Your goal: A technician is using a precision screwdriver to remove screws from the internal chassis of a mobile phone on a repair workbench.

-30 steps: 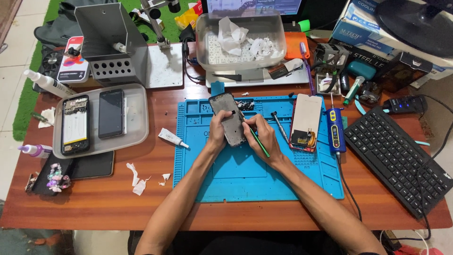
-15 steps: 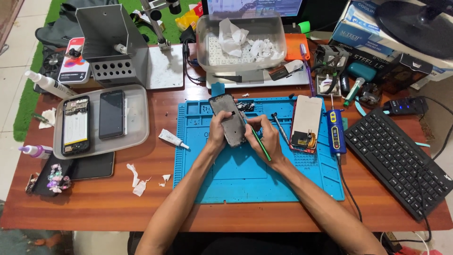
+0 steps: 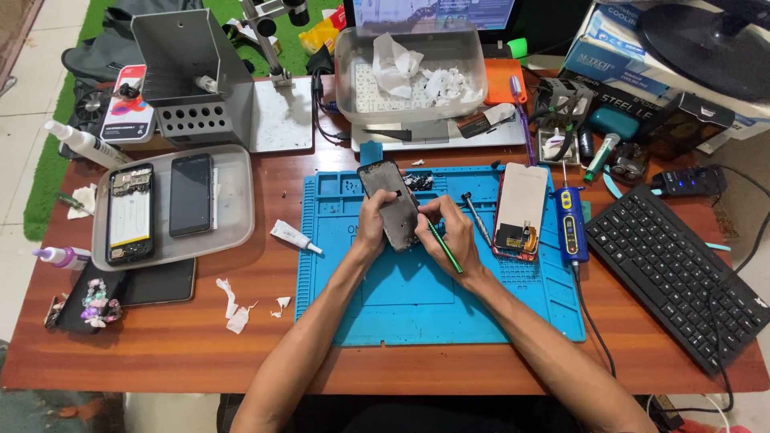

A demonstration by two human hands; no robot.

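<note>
A cluttered wooden worktop [image 3: 401, 365] with a blue repair mat [image 3: 385, 297].
Our left hand [image 3: 370, 228] grips the opened phone frame [image 3: 391, 202] above the mat; our right hand [image 3: 451, 234], shifted slightly, pinches a green tool [image 3: 443, 248] against it.

One head-worn view, looking steeply down from the desk [image 3: 401, 369]'s near edge toward its far edge, whole desktop inside.

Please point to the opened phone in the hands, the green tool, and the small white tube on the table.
opened phone [image 3: 391, 200], head view, on its inner frame.
green tool [image 3: 446, 252], head view, mid-shaft.
white tube [image 3: 290, 236], head view, on its body.
</note>
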